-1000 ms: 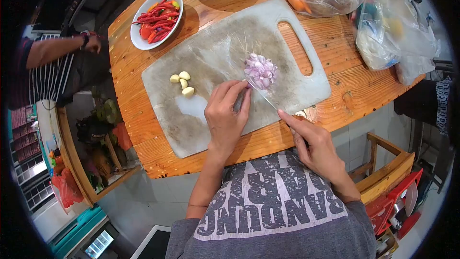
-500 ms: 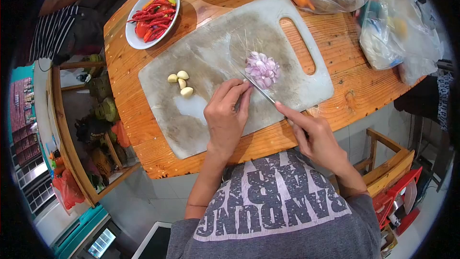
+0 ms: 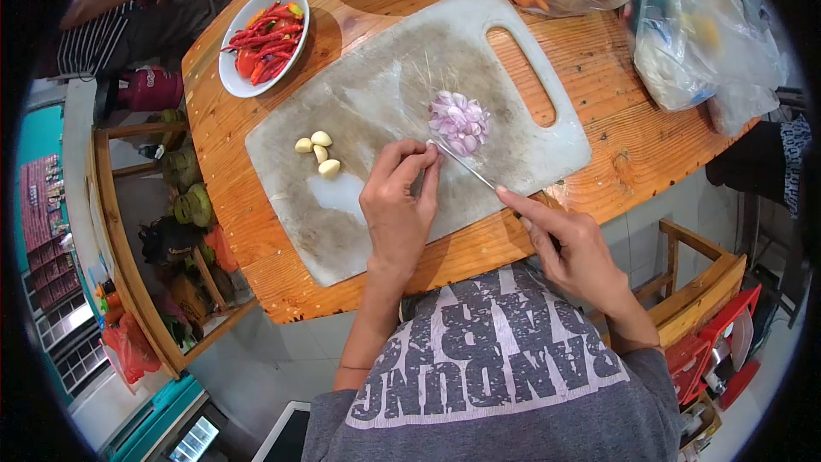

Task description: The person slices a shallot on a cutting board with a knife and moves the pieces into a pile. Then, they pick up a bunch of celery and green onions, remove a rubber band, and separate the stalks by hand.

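The right hand point(image 3: 575, 244) grips a slim silver metal knife point(image 3: 469, 168) safely near-end, while the left hand point(image 3: 400, 198) pinches a likely slippery, small pale shallot piece point(image 3: 433, 146).

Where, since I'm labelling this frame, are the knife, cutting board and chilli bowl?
Knife point(image 3: 466, 165), head view: mid-blade.
Cutting board point(image 3: 318, 244), head view: bare lower-left surface.
Chilli bowl point(image 3: 233, 75), head view: white lower-left side.

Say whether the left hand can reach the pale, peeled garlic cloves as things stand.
Probably yes: the cloves lie near the left hand, nothing standing between on the whitish plastic cutting board; the metal knife is on the hand's other side.
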A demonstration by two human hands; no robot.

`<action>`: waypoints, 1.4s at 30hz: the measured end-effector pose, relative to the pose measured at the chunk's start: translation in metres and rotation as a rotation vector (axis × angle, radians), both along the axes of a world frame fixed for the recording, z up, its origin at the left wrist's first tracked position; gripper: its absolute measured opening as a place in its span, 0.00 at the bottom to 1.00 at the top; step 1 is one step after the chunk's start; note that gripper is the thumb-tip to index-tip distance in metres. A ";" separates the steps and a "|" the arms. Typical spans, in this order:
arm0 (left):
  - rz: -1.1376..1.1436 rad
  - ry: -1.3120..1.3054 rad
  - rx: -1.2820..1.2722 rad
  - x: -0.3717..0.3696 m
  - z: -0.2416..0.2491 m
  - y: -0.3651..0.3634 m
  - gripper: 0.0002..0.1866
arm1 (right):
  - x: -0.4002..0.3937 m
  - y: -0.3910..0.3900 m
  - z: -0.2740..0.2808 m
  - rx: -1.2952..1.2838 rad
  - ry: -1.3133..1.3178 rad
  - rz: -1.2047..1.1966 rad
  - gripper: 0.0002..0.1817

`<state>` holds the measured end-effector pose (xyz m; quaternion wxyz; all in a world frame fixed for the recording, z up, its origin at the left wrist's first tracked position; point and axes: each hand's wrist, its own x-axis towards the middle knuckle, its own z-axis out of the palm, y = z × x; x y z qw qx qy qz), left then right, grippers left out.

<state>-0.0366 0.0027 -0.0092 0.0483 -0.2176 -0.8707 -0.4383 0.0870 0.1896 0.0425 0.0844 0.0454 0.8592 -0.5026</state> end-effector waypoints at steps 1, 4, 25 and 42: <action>0.002 0.006 -0.001 0.000 -0.001 0.000 0.06 | -0.001 0.000 0.000 -0.022 -0.013 -0.004 0.33; 0.027 0.005 -0.015 0.000 0.000 0.000 0.06 | -0.003 0.002 -0.002 -0.007 -0.040 0.008 0.33; 0.036 0.024 0.028 0.002 -0.004 0.001 0.07 | -0.013 -0.003 -0.004 -0.038 -0.032 -0.021 0.30; 0.050 0.002 0.048 0.003 -0.007 0.000 0.07 | -0.012 -0.007 -0.026 -0.054 0.064 -0.055 0.29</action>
